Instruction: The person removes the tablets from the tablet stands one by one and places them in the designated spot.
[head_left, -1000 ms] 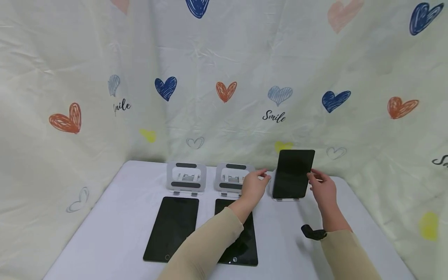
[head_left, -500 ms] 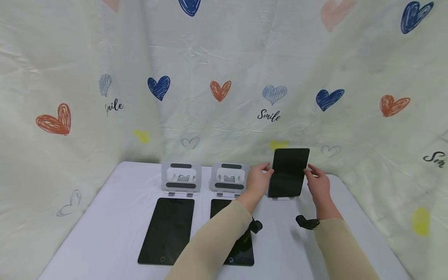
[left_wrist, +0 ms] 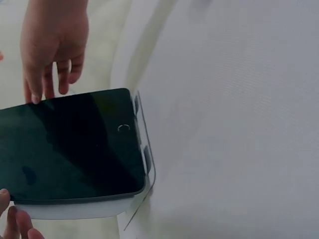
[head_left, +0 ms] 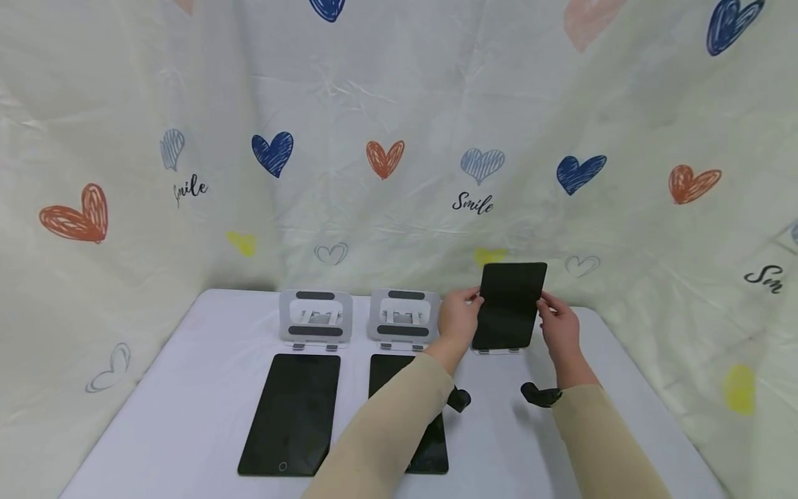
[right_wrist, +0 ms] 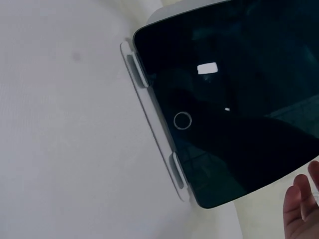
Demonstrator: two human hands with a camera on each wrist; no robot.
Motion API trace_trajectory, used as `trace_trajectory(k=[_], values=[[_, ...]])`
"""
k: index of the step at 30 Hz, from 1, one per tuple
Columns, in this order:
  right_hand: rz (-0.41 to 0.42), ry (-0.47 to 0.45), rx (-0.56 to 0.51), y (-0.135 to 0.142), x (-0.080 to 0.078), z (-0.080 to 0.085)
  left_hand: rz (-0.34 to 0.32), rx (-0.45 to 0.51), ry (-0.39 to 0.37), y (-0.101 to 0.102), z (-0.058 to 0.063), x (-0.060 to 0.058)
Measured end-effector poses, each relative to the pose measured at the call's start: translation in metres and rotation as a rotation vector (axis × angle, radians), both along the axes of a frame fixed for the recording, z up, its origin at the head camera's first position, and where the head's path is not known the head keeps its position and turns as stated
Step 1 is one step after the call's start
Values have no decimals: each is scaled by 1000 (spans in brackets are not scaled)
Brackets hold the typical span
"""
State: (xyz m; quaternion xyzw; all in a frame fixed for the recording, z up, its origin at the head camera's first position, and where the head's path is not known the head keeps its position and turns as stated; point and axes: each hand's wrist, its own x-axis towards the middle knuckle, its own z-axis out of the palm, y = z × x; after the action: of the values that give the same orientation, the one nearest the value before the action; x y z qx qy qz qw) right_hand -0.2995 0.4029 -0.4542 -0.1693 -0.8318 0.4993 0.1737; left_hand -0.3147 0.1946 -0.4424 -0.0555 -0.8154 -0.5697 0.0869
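A black tablet [head_left: 510,306] stands upright, leaning back on a grey stand at the right rear of the table. Its lower edge rests against the stand's two small hooks, which the right wrist view shows near the tablet's round button [right_wrist: 182,120]. My left hand [head_left: 457,320] pinches the tablet's left edge, thumb in front and fingers behind. At the opposite edge, my right hand [head_left: 559,334] holds the tablet with its thumb and fingertips. Most of this stand [left_wrist: 75,209] is hidden behind the tablet.
Two grey stands [head_left: 316,319] with dark pads stand further left; the middle stand [head_left: 405,319] is beside my left hand. A second tablet [head_left: 291,412] lies flat in front. A third tablet [head_left: 430,443] is partly under my left forearm. A heart-printed curtain [head_left: 399,83] hangs behind the table.
My left hand has moved right, from beside the middle stand to the upright tablet's left edge. My right hand stays at its right edge. The head view has shifted slightly.
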Motion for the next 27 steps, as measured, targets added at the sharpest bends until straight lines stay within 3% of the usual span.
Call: trace_trajectory(k=[13, 19, 27], values=[[-21, 58, -34, 4, 8, -6, 24, -110, 88, 0, -9, 2], [-10, 82, -34, 4, 10, -4, 48, -81, 105, -4, -8, 4], [-3, 85, -13, 2, 22, 7, 17, -6, 102, -9, -5, 9]])
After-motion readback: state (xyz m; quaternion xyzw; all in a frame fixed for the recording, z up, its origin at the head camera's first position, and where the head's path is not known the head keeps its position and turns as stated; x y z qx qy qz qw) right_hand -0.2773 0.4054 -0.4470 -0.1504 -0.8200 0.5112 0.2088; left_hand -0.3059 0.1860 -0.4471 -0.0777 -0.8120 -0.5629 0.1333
